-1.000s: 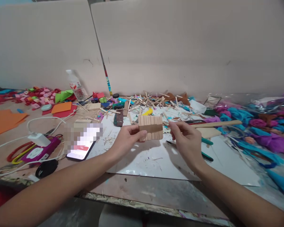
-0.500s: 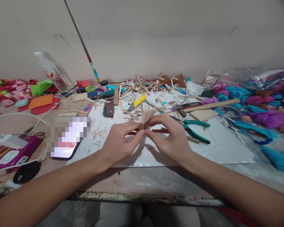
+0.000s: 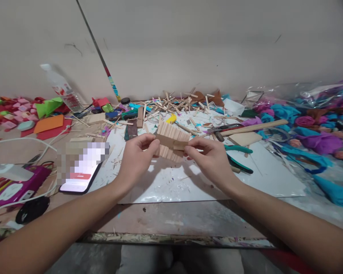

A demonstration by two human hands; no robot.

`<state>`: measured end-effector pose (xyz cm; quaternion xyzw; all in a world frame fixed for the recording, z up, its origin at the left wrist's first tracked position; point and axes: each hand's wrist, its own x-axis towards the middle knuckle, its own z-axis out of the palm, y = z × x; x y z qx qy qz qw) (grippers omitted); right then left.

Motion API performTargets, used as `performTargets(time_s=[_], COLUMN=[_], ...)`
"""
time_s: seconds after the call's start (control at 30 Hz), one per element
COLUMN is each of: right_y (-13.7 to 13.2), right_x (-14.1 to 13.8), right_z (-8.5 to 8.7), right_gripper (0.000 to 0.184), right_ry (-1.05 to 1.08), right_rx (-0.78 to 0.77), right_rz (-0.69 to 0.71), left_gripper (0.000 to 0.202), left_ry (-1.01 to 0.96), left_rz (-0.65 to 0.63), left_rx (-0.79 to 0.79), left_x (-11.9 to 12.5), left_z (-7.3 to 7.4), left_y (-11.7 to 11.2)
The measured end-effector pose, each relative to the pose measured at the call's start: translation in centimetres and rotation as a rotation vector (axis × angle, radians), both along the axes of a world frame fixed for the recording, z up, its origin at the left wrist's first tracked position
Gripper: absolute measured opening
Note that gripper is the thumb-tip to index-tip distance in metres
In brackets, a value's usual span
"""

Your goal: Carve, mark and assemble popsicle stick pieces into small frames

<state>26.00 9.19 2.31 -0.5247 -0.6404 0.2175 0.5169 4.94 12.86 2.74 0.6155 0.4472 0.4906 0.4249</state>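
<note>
A small panel of wooden sticks [image 3: 173, 133], set side by side with a flat strip across the middle, is held up above the white board [image 3: 171, 192]. My left hand [image 3: 140, 154] pinches its left end between thumb and fingers. On the other side, my right hand [image 3: 207, 156] grips the right end of the cross strip. The broad striped face of the panel shows. Just right of my right hand lie green-handled pliers [image 3: 240, 163]. Behind the panel, a yellow-handled tool [image 3: 171, 118] is partly hidden.
Loose wooden sticks [image 3: 183, 102] are heaped along the wall. A phone [image 3: 85, 167], a purple box [image 3: 25, 186] with white cables and a tilted plastic bottle [image 3: 63, 87] are on the left. Blue and purple crafted pieces [image 3: 320, 142] crowd the right. A wooden rod [image 3: 257, 126] lies behind the pliers.
The stick panel has turned from edge-on to showing its broad face. My hands have moved apart, from meeting at its near edge to holding opposite ends.
</note>
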Motion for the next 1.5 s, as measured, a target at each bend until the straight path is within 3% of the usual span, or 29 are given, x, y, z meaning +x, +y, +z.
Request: performTargets(time_s=[0.13,0.3,0.7,1.0,1.23,1.33,1.4,1.5], right_y=[-0.1,-0.5,0.2,3.1,4.3,4.2,3.7,2.5], right_x=[-0.1,-0.5,0.0,3.7,4.9,4.8,4.3,3.0], right_z=[0.0,0.0,0.4,1.4,0.7,0.7,1.0,1.7], right_gripper=[0.011,0.008,0.009,0.010,0.021,0.015,0.009,0.033], right_ry=[-0.017,-0.102,0.051,0.396,0.332,0.267,0.176,-0.026], right_rx=[-0.003,0.040,0.016,-0.164,-0.160,-0.149,-0.058,0.149], right_rz=[0.051,0.162,-0.004,-0.167,-0.221,-0.231,-0.248,-0.184], left_gripper=[0.010,0.024,0.033,0.039,0.037,0.035,0.032,0.029], left_ry=[-0.143,-0.136,-0.174,-0.272,-0.273,-0.286,-0.260,-0.230], left_rz=[-0.077,-0.291,-0.188,-0.115,-0.136,-0.119,-0.088,-0.089], left_rx=[-0.120,-0.254,-0.214,-0.271,-0.282,-0.298,-0.285,-0.255], left_x=[0.3,0.2,-0.4,-1.3,-1.2,-1.1,-1.1,-1.1], left_z=[-0.3,-0.5,-0.4,0.2,0.4,0.4,0.5,0.7], left_y=[0.2,0.4,1.1,2.5,2.1,2.1,2.0,1.6])
